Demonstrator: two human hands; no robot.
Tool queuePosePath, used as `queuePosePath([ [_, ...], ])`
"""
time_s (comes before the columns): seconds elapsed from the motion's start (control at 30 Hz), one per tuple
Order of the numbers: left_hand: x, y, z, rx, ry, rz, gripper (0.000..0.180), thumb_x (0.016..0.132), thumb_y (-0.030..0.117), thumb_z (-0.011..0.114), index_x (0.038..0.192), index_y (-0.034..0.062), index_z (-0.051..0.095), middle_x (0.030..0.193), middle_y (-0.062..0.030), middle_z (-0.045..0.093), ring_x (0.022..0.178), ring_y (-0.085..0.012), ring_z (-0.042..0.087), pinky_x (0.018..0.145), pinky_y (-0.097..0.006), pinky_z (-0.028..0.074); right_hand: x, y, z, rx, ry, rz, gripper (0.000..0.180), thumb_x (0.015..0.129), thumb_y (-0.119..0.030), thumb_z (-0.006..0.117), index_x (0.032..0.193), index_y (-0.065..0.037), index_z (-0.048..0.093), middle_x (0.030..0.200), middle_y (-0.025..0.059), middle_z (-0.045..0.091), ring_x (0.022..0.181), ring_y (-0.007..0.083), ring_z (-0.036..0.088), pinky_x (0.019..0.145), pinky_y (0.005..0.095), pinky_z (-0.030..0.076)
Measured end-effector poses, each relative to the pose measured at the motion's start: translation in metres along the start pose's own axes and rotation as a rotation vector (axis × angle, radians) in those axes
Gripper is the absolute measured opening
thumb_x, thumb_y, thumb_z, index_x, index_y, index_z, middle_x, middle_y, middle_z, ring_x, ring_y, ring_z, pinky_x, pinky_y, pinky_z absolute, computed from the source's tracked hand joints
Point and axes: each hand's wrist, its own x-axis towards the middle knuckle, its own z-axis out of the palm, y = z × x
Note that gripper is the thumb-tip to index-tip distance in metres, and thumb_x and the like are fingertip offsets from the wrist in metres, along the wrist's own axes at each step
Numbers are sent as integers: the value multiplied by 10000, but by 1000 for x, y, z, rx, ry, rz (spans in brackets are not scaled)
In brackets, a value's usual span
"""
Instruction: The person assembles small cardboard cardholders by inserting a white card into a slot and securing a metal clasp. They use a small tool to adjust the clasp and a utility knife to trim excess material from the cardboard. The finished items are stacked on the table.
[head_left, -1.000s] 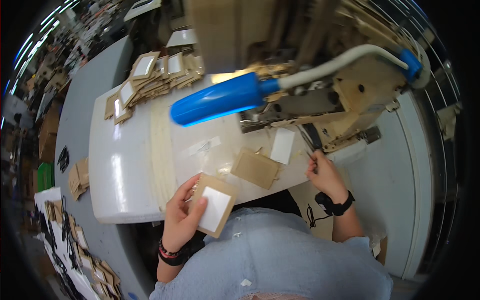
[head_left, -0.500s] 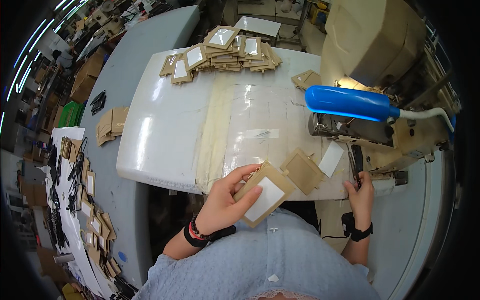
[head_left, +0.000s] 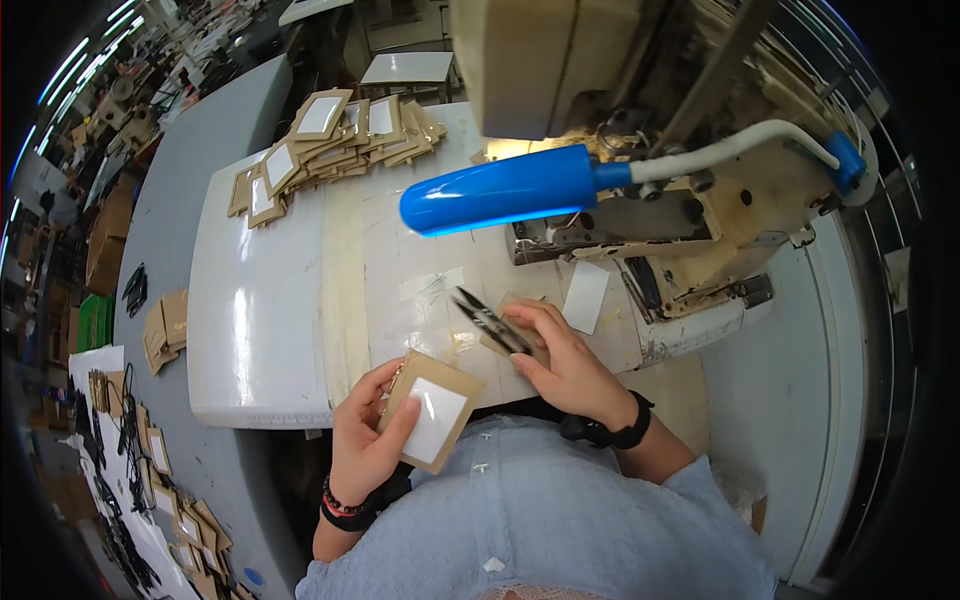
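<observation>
My left hand (head_left: pixel 362 440) is closed on a tan card holder (head_left: pixel 436 412) with a white, glossy window facing up. Its thumb presses on the window, and the holder is tilted above the table's front edge. To its right, my right hand (head_left: pixel 578 372) grips black thread snips (head_left: pixel 484 320) between thumb and fingers, blades pointing up and left. The snips are apart from the held holder. Behind the snips and right fingers, another tan holder (head_left: pixel 497 344) lies on the table, mostly hidden. A white card (head_left: pixel 586 297) lies just beyond the right hand.
A sewing machine (head_left: pixel 690 225) with a blue lamp (head_left: pixel 500 190) occupies the right side. Several tan holders lie in a pile (head_left: pixel 335 140) at the back of the white table (head_left: pixel 260 330). On the grey table (head_left: pixel 160 230) at left are tan pieces (head_left: pixel 165 330) and a green crate (head_left: pixel 96 322).
My right hand has brought the snips from beside the machine leftward, over the table and near the held holder. The left hand keeps its holder. The whole view has swung to the right.
</observation>
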Motion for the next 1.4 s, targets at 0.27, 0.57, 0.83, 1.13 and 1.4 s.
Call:
queuePosePath([
  [0.27, -2, -4, -3, 5, 25, -90, 422, 887, 81, 597, 1262, -61, 468, 1149, -124, 597, 1010, -143, 576, 880, -260, 445, -10, 58, -59, -769, 468, 254, 263, 765, -10, 638, 1021, 6, 580, 977, 165, 575, 959, 354, 555, 818, 423, 457],
  [0.57, 5, -6, 14, 32, -104, -73, 381, 895, 53, 588, 1252, -31, 485, 1047, -64, 612, 869, -70, 588, 732, -200, 468, -12, 76, -66, -822, 406, 360, 259, 763, 37, 586, 1022, 32, 584, 945, 166, 575, 949, 359, 563, 832, 421, 470],
  [0.83, 5, -10, 12, 85, -166, -133, 386, 896, 65, 590, 1257, -28, 485, 1020, -52, 605, 800, -51, 573, 695, -184, 454, 27, 84, -70, -865, 227, 38, 223, 749, 26, 526, 953, 46, 616, 965, 238, 606, 920, 370, 593, 802, 424, 486],
  [1.13, -1, -10, 5, 68, -99, -138, 387, 898, 67, 589, 1262, -19, 488, 1011, -41, 584, 798, -62, 584, 682, -192, 460, 36, 86, -75, -928, 165, -31, 200, 753, 22, 537, 916, 13, 654, 975, 182, 611, 905, 358, 597, 794, 421, 487],
  [1.4, 9, -15, 11, 79, -153, -148, 373, 897, 68, 591, 1249, -16, 500, 1007, -38, 577, 810, -67, 586, 690, -195, 464, -17, 19, -110, -721, 94, -73, 204, 785, -3, 621, 986, -31, 644, 836, 115, 537, 737, 287, 558, 659, 356, 467],
])
